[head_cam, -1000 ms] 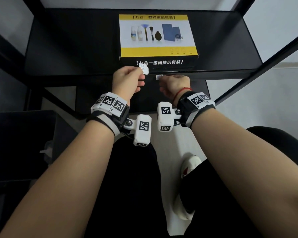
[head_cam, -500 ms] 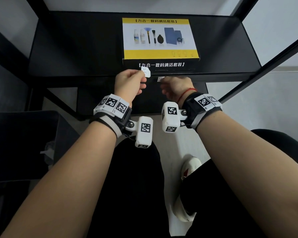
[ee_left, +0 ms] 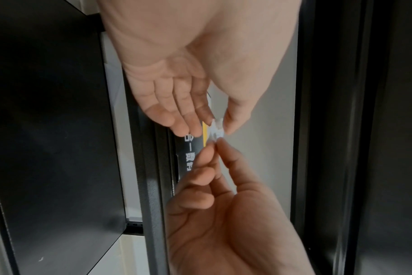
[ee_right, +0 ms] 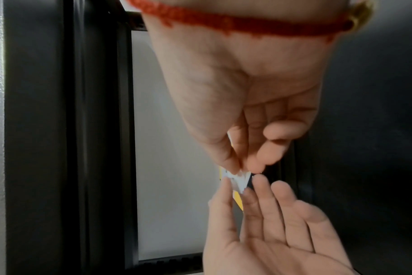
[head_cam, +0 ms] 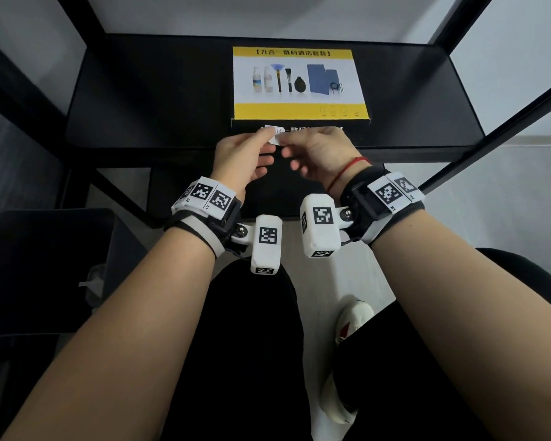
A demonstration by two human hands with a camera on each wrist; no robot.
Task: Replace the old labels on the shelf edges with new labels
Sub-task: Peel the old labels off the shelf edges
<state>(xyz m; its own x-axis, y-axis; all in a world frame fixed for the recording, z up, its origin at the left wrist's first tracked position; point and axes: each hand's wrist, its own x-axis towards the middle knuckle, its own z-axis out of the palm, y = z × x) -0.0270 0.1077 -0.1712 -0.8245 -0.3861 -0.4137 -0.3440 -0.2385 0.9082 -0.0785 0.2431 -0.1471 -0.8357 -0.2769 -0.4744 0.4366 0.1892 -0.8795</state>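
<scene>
A: How are the hands?

B: The left hand (head_cam: 242, 155) and the right hand (head_cam: 320, 151) meet in front of the shelf edge (head_cam: 172, 152), both pinching one small white label (head_cam: 275, 135) between thumb and fingertip.

A: And around them?

B: The yellow box (head_cam: 299, 84) stands just behind, on the shelf; open space is below.

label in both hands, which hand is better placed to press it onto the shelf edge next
Probably the right hand. It pinches the small white label by thumb and fingertips, just above the shelf edge in front of the box. The left hand pinches the other end, its other fingers spread.
</scene>
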